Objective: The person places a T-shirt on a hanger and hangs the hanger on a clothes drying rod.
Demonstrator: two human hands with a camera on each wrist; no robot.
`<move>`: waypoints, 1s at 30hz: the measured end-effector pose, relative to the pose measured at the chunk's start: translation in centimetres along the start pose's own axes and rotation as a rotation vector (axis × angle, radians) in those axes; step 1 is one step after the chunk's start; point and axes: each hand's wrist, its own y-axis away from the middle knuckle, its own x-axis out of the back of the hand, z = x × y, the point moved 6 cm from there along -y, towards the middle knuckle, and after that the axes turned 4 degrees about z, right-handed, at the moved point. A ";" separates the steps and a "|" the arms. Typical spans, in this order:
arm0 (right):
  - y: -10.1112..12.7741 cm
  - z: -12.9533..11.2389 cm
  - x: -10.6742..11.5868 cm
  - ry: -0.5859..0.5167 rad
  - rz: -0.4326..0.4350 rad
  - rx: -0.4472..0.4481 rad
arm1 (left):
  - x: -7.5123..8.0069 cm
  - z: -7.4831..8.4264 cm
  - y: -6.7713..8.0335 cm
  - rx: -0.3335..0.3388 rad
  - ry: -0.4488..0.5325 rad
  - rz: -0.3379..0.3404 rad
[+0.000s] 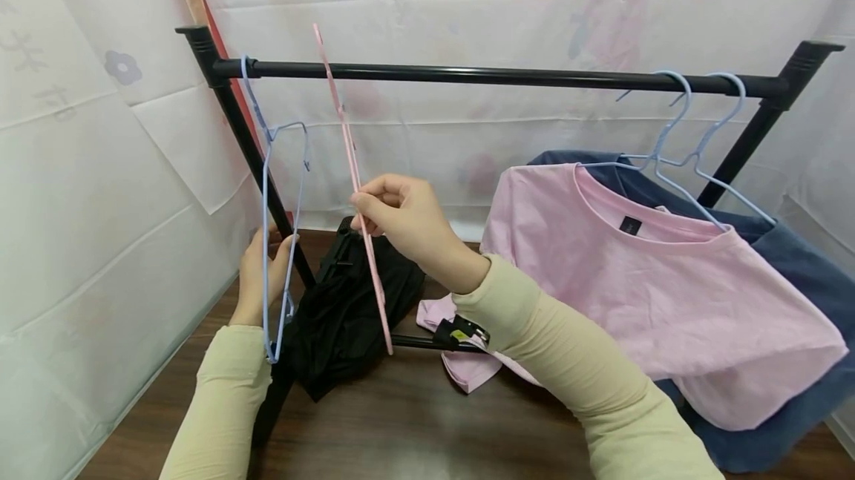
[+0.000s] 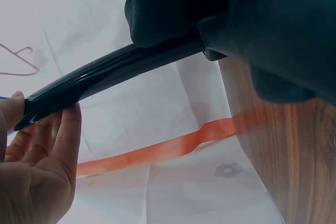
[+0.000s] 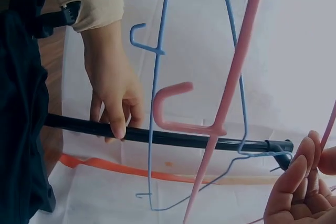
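My right hand pinches a pink clothes hanger between thumb and fingers, seen nearly edge-on in the head view. Its upper end stands in front of the black rail. Low on the rack's left side, my left hand grips the black post, with the thumb on one side and fingers on the other. A blue hanger hangs bare from the rail's left end, in front of my left hand. The right wrist view shows the pink hanger's small side hook close up.
On the rail's right end, a pink T-shirt and a dark blue garment hang on blue hangers. A black bag-like bundle and a folded pink cloth lie below. White sheeting surrounds the rack.
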 end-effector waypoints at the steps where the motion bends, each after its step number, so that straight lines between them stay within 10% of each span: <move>1: 0.2 0.0 0.2 -0.002 -0.001 0.001 | 0.0 0.1 0.0 -0.005 -0.001 0.002; 30: 5.6 0.8 7.7 0.186 -0.025 -0.070 | -0.2 -0.6 -0.2 -0.017 0.016 0.016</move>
